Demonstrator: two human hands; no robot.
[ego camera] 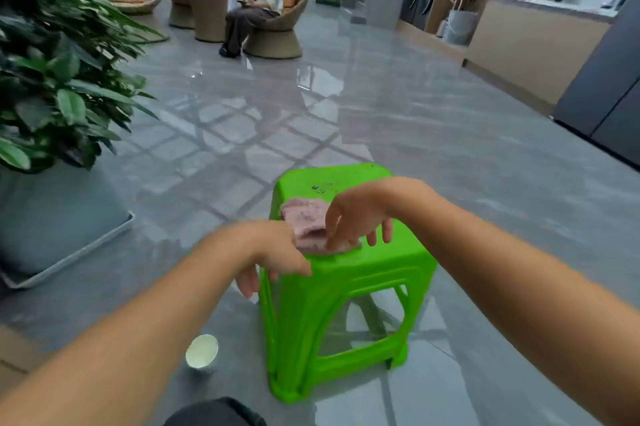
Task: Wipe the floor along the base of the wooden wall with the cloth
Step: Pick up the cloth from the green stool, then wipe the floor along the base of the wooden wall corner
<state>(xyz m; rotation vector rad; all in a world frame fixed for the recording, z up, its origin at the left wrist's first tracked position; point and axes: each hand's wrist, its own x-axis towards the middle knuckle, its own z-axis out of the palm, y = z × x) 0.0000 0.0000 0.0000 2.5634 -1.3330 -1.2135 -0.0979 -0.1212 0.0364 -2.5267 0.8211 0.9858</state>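
Note:
A pink cloth point(306, 219) lies crumpled on top of a bright green plastic stool point(349, 273) in the middle of the view. My right hand point(356, 217) hovers over the cloth's right edge, with the thumb and fingertips pointing down and touching it. My left hand point(273, 252) rests at the stool's near left corner with loose fingers hanging over the edge, beside the cloth. A wooden wall point(530, 44) with a low base runs along the far right of the grey tiled floor point(433, 120).
A large potted plant point(52, 62) in a grey planter stands at the left. A small white cup point(202, 352) sits on the floor near the stool. A person sits in a wicker chair point(280, 34) at the back. Dark cabinets point(609, 103) stand at the right.

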